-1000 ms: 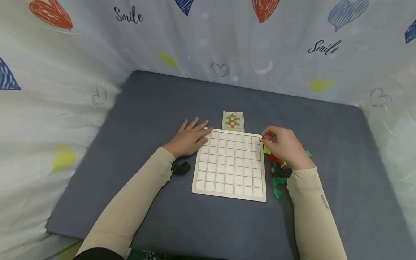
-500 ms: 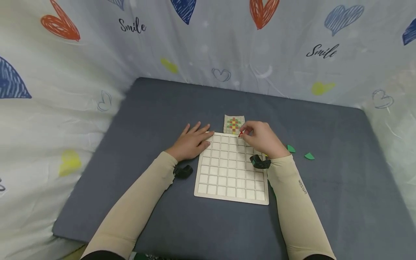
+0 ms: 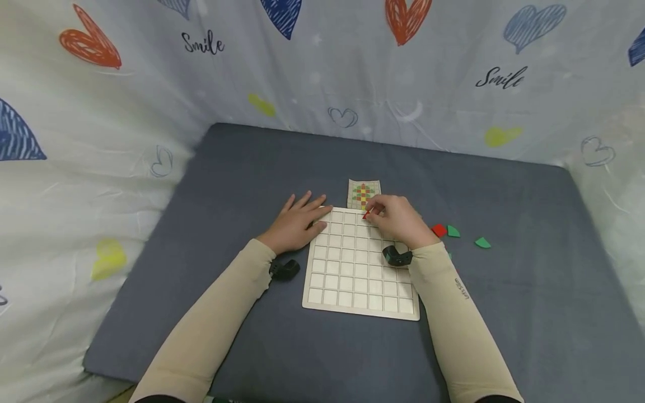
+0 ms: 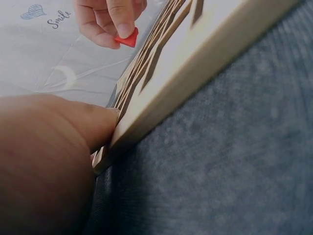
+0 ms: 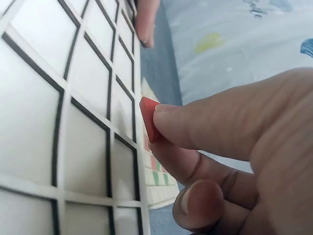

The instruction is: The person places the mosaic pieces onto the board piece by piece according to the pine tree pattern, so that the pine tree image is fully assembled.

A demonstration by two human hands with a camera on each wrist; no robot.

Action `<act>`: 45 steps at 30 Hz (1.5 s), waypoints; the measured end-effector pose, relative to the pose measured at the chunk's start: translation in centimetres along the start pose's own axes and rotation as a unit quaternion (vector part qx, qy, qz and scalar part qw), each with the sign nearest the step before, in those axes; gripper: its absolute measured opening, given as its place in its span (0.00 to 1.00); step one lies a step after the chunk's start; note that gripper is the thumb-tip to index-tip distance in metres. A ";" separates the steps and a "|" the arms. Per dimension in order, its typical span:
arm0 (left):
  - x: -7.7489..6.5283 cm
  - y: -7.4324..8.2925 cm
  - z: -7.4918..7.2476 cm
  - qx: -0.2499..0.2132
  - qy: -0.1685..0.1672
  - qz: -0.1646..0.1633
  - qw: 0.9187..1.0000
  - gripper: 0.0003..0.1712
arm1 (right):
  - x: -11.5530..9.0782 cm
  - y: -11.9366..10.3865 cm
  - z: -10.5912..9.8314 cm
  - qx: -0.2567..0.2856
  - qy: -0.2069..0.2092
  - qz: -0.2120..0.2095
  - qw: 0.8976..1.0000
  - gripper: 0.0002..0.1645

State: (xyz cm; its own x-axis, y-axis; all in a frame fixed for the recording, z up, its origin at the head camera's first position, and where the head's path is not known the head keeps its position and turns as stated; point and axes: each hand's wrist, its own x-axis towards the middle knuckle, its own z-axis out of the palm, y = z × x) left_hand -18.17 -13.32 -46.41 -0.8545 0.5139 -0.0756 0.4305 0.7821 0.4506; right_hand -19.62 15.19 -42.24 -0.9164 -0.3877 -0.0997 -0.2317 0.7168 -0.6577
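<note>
A pale wooden grid board (image 3: 360, 307) with square cells lies on the dark table. My left hand (image 3: 294, 225) rests on its far left corner, fingers spread, with the thumb on the frame in the left wrist view. Between thumb and index finger of my right hand (image 3: 400, 219) I pinch a small red triangular tile (image 5: 150, 119). It is held just over the far row of cells, near the middle of the board's far edge. Beyond that edge lies a pattern card (image 3: 356, 189) showing a red, green and yellow figure on a grid, partly covered by my right fingers.
Right of the board lie a red tile (image 3: 439, 230) and green quarter-round tiles (image 3: 482, 242); my right forearm hides more pieces there. Each wrist wears a black camera. A white curtain printed with hearts (image 3: 342, 116) stands behind the table.
My right hand has carried the red tile left from the pile beside the board to above its far row, slightly lower now. The left hand stays on the corner.
</note>
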 end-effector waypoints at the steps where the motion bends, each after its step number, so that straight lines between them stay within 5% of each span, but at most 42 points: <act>1: 0.0 0.1 0.0 0.000 0.001 0.001 1.000 0.32 | 0.0 0.0 0.1 -0.003 0.000 -0.001 1.000 0.10; 15: 0.9 0.8 -0.2 -0.002 0.002 0.008 1.000 0.32 | 0.0 0.4 0.5 -0.028 0.003 -0.009 1.000 0.07; 31: -0.3 -0.1 0.0 0.001 0.016 -0.002 1.000 0.33 | 0.3 -0.6 1.2 -0.029 -0.005 -0.028 0.999 0.08; 45: 0.2 -0.2 0.3 -0.004 0.008 -0.002 1.000 0.32 | 0.3 -0.4 0.9 -0.031 -0.012 -0.017 0.999 0.07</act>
State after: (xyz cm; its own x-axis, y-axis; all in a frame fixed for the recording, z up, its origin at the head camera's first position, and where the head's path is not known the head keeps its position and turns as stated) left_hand -18.31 -13.26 -46.72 -0.8606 0.5054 -0.0622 0.4255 0.7809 0.4573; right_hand -19.54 14.27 -42.63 -0.8994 -0.4265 -0.0961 -0.2837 0.7365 -0.6140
